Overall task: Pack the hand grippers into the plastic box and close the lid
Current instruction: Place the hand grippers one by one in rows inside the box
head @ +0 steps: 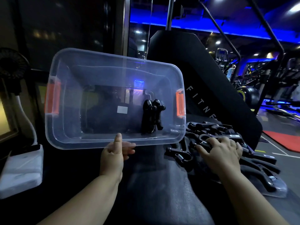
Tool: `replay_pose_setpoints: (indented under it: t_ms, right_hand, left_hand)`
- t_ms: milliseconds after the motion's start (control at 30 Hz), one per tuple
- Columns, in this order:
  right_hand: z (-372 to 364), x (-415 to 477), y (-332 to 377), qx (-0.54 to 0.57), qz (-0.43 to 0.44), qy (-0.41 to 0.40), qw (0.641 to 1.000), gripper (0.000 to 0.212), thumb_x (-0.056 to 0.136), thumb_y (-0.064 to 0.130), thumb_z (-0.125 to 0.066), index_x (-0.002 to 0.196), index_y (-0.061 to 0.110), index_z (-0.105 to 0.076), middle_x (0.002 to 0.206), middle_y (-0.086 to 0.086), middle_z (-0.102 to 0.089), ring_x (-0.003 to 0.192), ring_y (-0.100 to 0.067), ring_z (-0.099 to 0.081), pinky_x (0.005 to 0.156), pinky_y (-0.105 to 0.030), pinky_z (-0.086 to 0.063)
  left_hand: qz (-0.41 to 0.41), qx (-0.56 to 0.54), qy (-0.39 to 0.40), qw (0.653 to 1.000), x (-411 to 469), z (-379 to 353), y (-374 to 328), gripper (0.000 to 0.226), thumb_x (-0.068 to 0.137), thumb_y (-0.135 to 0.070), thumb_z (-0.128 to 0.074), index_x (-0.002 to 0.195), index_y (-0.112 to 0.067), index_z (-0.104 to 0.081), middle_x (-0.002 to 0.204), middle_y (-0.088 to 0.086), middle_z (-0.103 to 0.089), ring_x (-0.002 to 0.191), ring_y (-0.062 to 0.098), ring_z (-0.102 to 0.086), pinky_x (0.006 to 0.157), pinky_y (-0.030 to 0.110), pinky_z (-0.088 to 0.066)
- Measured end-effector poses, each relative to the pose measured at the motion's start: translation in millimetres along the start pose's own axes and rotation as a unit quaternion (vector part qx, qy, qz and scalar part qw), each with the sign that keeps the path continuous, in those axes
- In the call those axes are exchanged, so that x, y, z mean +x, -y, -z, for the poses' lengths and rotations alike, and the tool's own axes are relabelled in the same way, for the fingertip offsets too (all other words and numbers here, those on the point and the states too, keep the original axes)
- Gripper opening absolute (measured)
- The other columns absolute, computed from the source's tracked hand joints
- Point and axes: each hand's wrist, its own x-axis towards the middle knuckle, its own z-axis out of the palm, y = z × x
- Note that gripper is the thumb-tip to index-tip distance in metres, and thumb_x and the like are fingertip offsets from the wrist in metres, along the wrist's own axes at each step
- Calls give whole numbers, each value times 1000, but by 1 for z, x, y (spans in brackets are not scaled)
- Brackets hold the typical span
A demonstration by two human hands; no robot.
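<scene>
Clear plastic box [68,75] with orange latches [180,104], black hand grippers [151,118] with silver springs, white label [122,109]

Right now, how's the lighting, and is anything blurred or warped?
Head view: dim, blue lights behind; wide-angle lens bows the box rim; blue light shows in its clear bottom; right hand on the grippers is slightly soft.

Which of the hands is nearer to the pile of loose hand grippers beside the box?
Right. The right hand rests on the pile, grasping one gripper. The left hand is off to its side, gripping the near rim of the plastic box.
</scene>
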Motion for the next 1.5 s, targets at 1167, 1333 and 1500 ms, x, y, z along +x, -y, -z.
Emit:
replay_pose_setpoints:
  t_ms: [1167,1333,1500]
  right_hand:
    - [2,-12,-5,94,-164,-2,982,86,72,85,-36,131,23,-45,152,-24,-20,136,-43,-25,108,-55,-19]
    - [2,-12,-7,108,-164,-12,980,91,65,90,-38,129,26,-48,150,-23,-24,132,-44,-27,108,-55,-21]
    - [3,-13,-8,110,-156,-11,982,90,63,90,-40,127,29,-50,150,-21,-25,131,-44,-30,106,-55,-24]
  left_hand:
    - [5,10,7,1000,0,1,1,48,99,-37,-39,67,-9,-60,63,-2,-72,48,6,-62,57,26,-41]
    - [9,9,8,1000,0,2,1,47,98,-38,-40,67,-9,-61,64,-2,-73,50,7,-62,57,26,-42]
    - [11,11,9,1000,0,1,1,47,98,-38,-39,68,-9,-60,62,-3,-72,48,5,-62,56,26,-41]
